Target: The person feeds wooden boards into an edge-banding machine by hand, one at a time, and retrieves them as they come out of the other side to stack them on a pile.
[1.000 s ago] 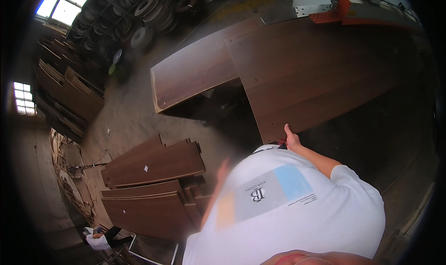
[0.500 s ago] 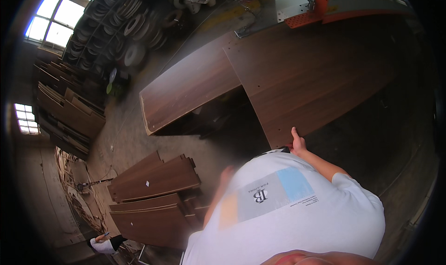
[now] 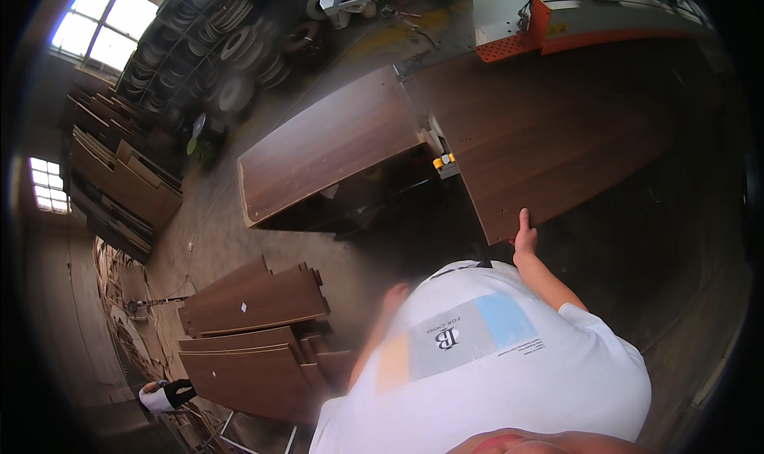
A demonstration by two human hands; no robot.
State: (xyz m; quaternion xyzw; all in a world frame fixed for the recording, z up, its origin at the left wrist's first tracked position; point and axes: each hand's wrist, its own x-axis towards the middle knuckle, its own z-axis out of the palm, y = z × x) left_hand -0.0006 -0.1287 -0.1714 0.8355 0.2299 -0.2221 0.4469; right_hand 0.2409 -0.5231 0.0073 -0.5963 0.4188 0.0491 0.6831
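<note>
A large brown wood-grain panel (image 3: pixel 549 136) stretches away to the right, its far edge by the machine. My right hand (image 3: pixel 524 235) grips its near corner, thumb on top and the other fingers out of sight beneath. Left of the panel stands a brown wood-topped table (image 3: pixel 334 148), with a gap between the two. In that gap a small yellow-and-white machine part (image 3: pixel 444 162) shows. My left hand (image 3: pixel 395 295) hangs beside my white shirt, blurred, its fingers not clear, and nothing can be made out in it.
A grey machine with an orange guard (image 3: pixel 541 28) stands at the far right. Stacked brown panels (image 3: pixel 255 303) lie to my left, with more boards (image 3: pixel 127 167) leaning behind. Rolls of edging (image 3: pixel 239 40) fill a rack at the far left. Another person (image 3: pixel 163 397) is at the lower left.
The panel in my right hand has shifted right, away from the table, opening a gap that shows the yellow part. My right hand has moved right with it.
</note>
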